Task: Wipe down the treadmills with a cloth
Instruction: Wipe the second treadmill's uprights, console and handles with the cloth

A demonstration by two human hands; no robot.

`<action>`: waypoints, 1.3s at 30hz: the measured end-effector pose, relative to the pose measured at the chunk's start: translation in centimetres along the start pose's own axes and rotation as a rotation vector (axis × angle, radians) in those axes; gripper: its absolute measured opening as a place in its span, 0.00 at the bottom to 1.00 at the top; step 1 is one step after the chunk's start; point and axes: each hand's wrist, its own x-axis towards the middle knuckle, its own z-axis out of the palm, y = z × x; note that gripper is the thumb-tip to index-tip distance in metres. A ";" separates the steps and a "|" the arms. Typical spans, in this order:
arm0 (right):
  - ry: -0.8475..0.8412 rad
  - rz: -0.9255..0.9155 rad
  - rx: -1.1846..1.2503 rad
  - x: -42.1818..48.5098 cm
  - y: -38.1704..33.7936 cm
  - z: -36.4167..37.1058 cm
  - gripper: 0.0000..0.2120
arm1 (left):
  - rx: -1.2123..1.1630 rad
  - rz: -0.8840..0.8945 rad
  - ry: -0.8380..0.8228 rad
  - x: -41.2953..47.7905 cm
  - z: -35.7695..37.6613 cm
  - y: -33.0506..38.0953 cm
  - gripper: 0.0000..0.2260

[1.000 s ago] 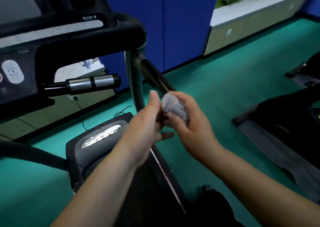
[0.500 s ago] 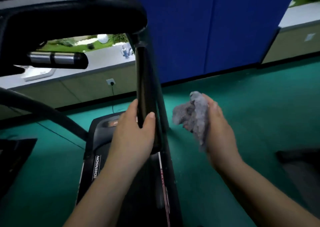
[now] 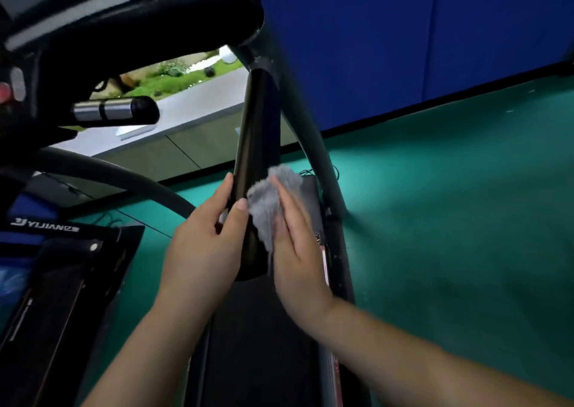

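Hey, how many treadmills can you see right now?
2. The middle treadmill, whose black handrail the left hand holds, and the second treadmill at lower left, labelled YIJIAN. More may sit outside the view.

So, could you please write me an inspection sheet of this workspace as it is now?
Surface: black treadmill belt below the hands; green floor around it.
Job's things: grey cloth pressed against the black handrail.
Clutter: nothing seen.
Grippers: left hand grips the handrail; right hand presses the cloth on it with flat fingers.
Cables: thin black cable on the floor by the grey upright.
Surroundings: blue wall, window with greenery, second treadmill at left.
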 end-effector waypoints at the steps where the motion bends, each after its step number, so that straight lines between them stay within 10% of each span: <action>1: -0.012 0.026 0.015 1.6 0.3 -0.1 0.19 | 0.010 0.007 0.008 0.1 0.1 -0.1 0.21; 16: -0.031 -0.063 -0.111 1.9 0.2 -0.3 0.19 | 0.360 -0.028 0.028 -0.3 0.1 1.8 0.21; 22: -0.069 0.177 -0.078 9.8 1.3 -1.1 0.21 | 0.471 -0.134 0.103 -0.6 1.2 3.7 0.19; 39: -0.190 0.040 -0.200 18.4 2.1 -0.5 0.21 | 0.275 -0.152 0.176 -0.7 1.6 3.0 0.20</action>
